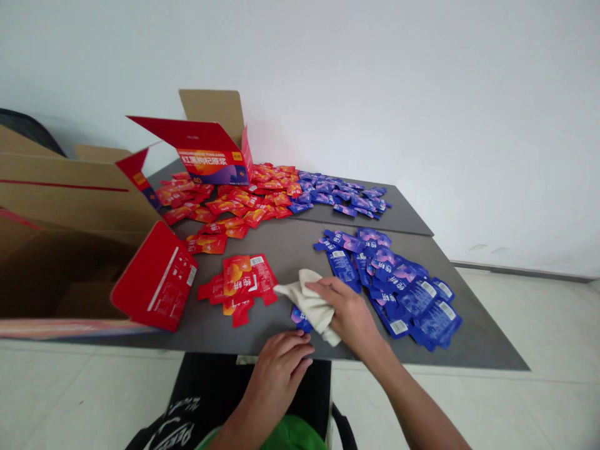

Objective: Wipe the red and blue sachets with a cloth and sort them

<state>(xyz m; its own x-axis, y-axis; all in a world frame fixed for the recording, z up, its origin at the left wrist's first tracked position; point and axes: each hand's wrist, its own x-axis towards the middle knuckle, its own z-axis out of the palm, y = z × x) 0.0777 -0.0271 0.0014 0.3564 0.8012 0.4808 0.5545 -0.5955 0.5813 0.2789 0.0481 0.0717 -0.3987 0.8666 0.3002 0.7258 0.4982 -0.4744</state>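
Our right hand (351,315) has its grip clamped on a white cloth (315,306) over a blue pouch (300,317); our left hand's (281,365) fingers touch the pouch's near edge, slightly apart

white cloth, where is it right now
In the head view, the white cloth is in the right hand, partly over a blue packet, near the front edge of the table.

Bare lane mid-worktop (285,247) between red pouches (241,278) and blue pouches (403,287); cloth (312,306) blocks front, open carton (157,281) blocks left.
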